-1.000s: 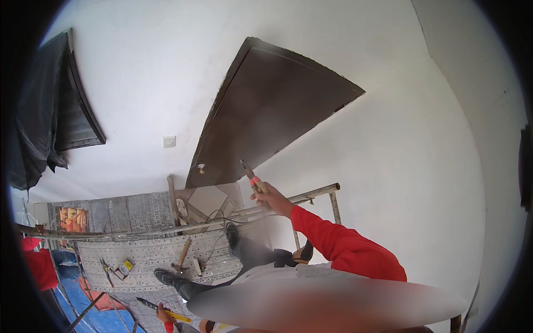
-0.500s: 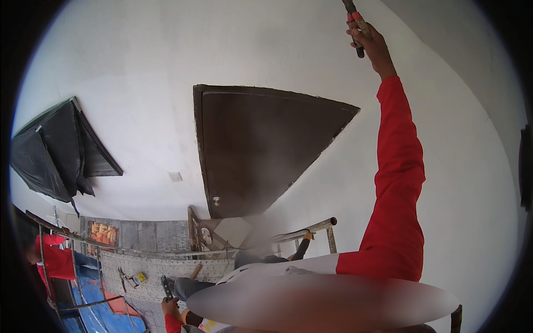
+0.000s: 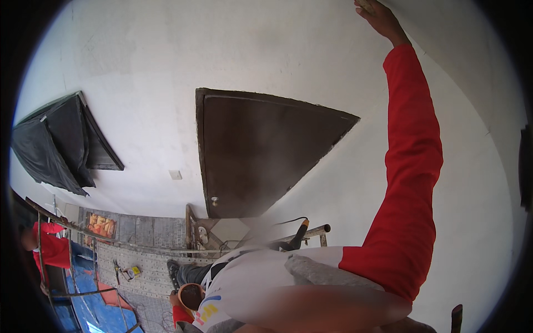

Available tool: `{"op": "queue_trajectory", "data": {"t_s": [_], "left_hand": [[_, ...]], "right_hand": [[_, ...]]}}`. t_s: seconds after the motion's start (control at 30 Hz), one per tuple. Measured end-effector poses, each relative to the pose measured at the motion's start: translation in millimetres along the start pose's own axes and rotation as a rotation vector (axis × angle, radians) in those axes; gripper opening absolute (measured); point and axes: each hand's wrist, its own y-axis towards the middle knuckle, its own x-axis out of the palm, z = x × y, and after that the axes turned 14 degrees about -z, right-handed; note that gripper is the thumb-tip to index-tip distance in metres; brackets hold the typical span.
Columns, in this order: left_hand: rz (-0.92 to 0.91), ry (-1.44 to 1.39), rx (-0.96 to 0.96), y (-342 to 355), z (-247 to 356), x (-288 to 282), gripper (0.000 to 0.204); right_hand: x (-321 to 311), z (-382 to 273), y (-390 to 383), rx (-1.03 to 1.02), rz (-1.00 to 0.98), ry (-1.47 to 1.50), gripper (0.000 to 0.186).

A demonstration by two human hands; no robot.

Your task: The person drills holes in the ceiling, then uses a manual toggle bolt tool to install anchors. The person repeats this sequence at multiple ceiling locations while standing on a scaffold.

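High at the upper right, my right hand (image 3: 383,19) is closed round a tool with a pale, worn handle (image 3: 366,6); the top edge cuts off the rest, so its kind does not show. The red-sleeved arm stretches up in front of the white wall (image 3: 311,50). Low in the picture, my left hand (image 3: 176,299) grips the side of a round, bowl-like container (image 3: 192,297) with an orange-pink rim and a dark inside. It is close against my white shirt.
I stand on a perforated metal platform (image 3: 150,258) with rails (image 3: 139,251). On it lie pliers-like tools (image 3: 117,272) and a yellow tape measure-like item (image 3: 132,272). A power tool (image 3: 300,236) rests by a railing. A brown door (image 3: 266,150) and red-sleeved person (image 3: 53,250) are in view.
My right hand has risen toward the top edge, taking most of its tool out of view. The container by my left hand has come into sight, and my body has shifted.
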Motion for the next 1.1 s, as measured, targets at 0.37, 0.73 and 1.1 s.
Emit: {"op": "queue_trajectory", "data": {"t_s": [0.37,0.73,1.1], "left_hand": [[-0.046,0.013,-0.2,-16.2,-1.7,0.7,0.039],[0.033,0.062,-0.173,-15.7,-22.3,16.5,0.045],[-0.05,0.014,-0.246,-32.7,-31.1,10.2,0.046]], "right_hand": [[-16.5,-11.8,10.2,-0.077,-0.051,-0.349,0.039],[-4.3,-48.8,4.4,0.1,-0.007,-0.197,0.043],[83.5,-75.9,20.9,0.214,0.095,1.23,0.021]]}}
